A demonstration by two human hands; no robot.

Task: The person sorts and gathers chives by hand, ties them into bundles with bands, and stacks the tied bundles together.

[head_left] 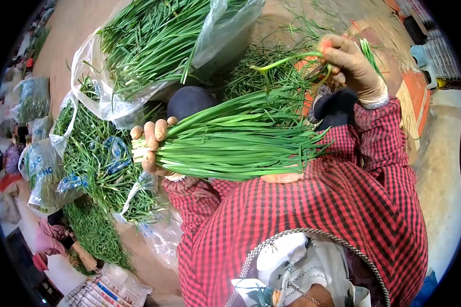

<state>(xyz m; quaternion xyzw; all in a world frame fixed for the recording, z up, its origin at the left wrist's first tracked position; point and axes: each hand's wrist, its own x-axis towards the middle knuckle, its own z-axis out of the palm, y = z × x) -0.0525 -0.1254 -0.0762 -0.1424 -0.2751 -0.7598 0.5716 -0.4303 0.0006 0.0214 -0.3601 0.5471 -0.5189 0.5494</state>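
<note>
My left hand (151, 137) is closed around the pale root end of a thick bunch of garlic chives (235, 138). The green leaves stretch to the right across my lap, their tips fanned out over the checked cloth. Up to the right, my right hand (352, 64) is raised beyond the leaf tips, thumb and fingers pinched together. A limp, yellowish-green chive leaf (287, 61) hangs from its fingertips, apart from the bunch. The right hand seems to wear a thin glove with a pale cuff.
A large clear plastic bag (225, 43) full of chives stands ahead. Loose chives (95, 148) lie in another opened bag at left. Scattered trimmings (251, 71) cover the floor beyond the bunch. Several filled bags (41, 171) and another person's arm (84, 256) are farther left.
</note>
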